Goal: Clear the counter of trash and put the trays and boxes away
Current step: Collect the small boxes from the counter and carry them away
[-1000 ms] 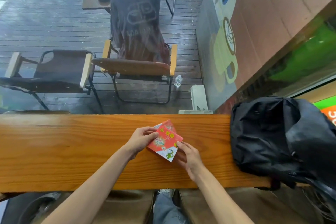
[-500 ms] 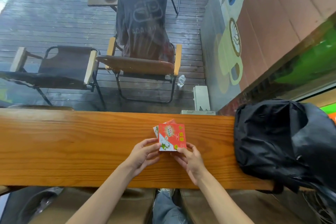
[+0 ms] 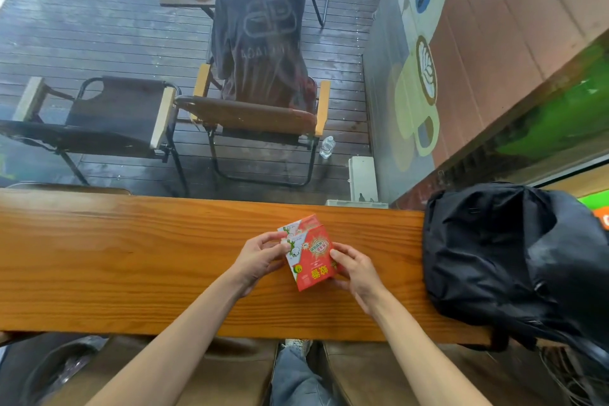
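The red box is gripped just above the wooden counter by the left hand and right hand at opposite sides, probably so it can be turned and checked before being put away

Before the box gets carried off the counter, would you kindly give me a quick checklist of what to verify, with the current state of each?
1. Left hand grips the red box at its left edge: ok.
2. Right hand grips the box's right side: ok.
3. Box flaps closed: cannot tell; a white panel shows at the top left.
4. Box lifted free of the wooden counter: cannot tell.
5. Black backpack apart from the hands: ok.
6. Place to put the box away in view: not ok; none is visible.
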